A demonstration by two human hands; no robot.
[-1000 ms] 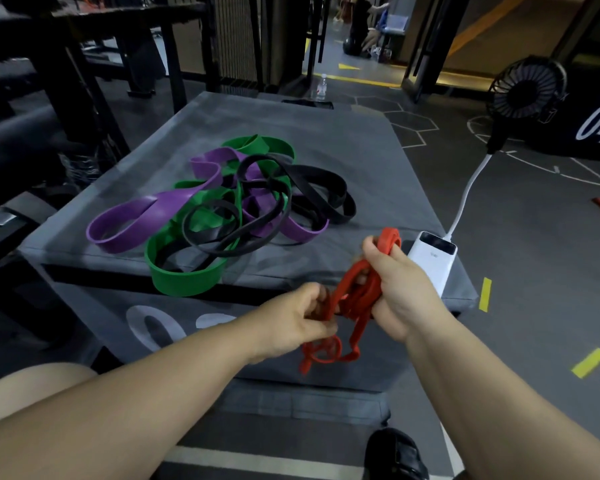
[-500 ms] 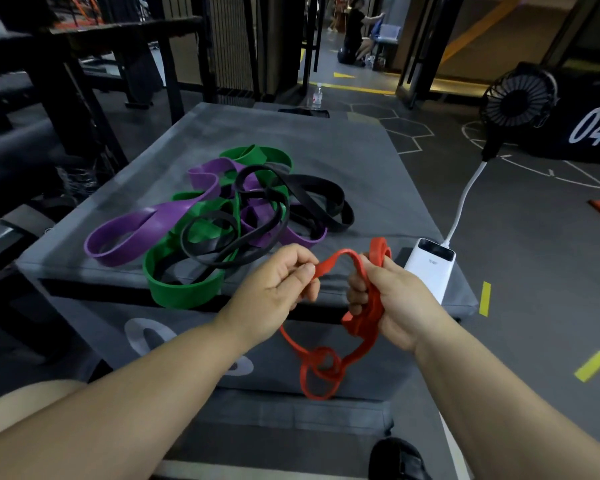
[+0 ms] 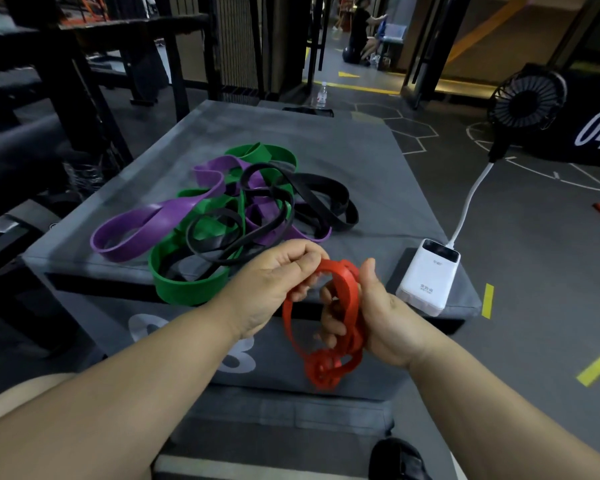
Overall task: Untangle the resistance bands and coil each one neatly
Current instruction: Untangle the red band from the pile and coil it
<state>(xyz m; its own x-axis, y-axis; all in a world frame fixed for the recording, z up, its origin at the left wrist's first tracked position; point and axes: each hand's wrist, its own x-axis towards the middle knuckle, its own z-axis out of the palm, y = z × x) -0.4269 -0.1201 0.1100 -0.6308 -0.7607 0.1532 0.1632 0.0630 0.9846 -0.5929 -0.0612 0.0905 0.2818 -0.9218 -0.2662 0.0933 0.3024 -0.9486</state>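
A thin red band (image 3: 343, 299) hangs in loops in front of the grey box's near edge. My left hand (image 3: 274, 289) pinches its upper loop between thumb and fingers. My right hand (image 3: 371, 313) grips several gathered loops of the same band, and the loose end dangles in a knot-like bunch below. On top of the grey box (image 3: 378, 188) lies a tangle of a purple band (image 3: 136, 230), a green band (image 3: 187, 289) and black bands (image 3: 326, 199), wound through one another.
A white power bank (image 3: 430, 282) sits on the box's right front corner, its white cable running to a black fan (image 3: 527, 98) on the floor. Dark racks stand at left. A water bottle (image 3: 321, 95) stands behind the box, and a person sits far back.
My left hand has risen from low beside the right, drawn a loop out to the left, then moved back close to my right hand, laying the loop over the bunch.
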